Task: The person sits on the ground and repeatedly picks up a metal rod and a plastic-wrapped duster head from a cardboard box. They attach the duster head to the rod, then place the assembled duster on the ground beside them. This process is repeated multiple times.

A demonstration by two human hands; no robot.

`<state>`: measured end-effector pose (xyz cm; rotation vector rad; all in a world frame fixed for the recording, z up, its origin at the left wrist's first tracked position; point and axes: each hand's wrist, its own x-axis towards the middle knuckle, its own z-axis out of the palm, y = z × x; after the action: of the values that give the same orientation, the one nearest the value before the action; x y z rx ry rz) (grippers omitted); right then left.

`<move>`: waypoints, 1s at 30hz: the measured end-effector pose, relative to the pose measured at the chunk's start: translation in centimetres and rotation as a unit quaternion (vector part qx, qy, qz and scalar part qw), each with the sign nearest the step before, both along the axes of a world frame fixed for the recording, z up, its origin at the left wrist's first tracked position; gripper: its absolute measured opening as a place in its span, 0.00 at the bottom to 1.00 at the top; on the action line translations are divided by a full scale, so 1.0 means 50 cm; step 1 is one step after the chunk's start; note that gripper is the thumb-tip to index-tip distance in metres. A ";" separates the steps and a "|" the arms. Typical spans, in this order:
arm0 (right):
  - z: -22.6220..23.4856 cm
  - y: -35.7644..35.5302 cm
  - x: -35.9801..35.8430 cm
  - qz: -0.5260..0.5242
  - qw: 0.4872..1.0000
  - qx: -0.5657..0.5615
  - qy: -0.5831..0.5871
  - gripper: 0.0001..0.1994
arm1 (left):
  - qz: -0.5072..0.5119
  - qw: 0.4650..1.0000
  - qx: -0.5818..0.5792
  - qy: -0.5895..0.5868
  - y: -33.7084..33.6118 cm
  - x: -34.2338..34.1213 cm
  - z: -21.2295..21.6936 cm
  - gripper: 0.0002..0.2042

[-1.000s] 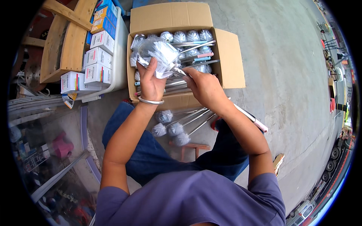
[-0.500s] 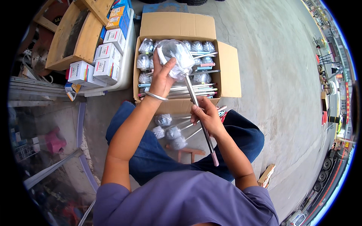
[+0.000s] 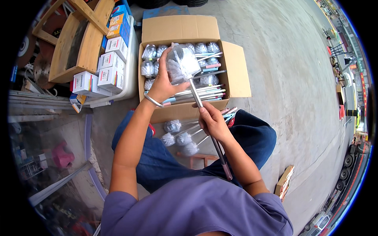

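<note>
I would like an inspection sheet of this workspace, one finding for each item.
Surface: grey floor, cracked in places.
Job's things: wrapped head on a metal rod; open carton with similar ones.
Clutter: four similar wrapped pieces in front of the carton.
Hands: left hand spread at the wrapped head; right hand gripping the rod.
Cables: none recognisable for certain.
Surroundings: white boxes and a wooden frame at the left.
</note>
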<state>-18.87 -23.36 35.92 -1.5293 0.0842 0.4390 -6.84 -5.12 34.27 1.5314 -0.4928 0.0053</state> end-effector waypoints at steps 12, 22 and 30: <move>-0.023 0.015 -0.019 -0.048 0.982 -0.148 -0.104 0.14 | 0.029 0.999 -0.016 0.005 -0.032 -0.013 -0.009 0.44; -0.014 0.036 -0.019 -0.054 0.931 -0.323 -0.159 0.13 | 0.021 0.963 -0.222 0.153 -0.052 -0.024 -0.025 0.38; -0.017 0.030 -0.012 -0.056 0.893 -0.399 -0.203 0.14 | -0.176 0.837 -0.378 0.355 -0.032 -0.012 -0.040 0.23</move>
<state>-19.45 -21.88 35.07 -2.3846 0.0229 -0.0453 -7.47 -6.72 32.25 0.5625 -0.1197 -0.5763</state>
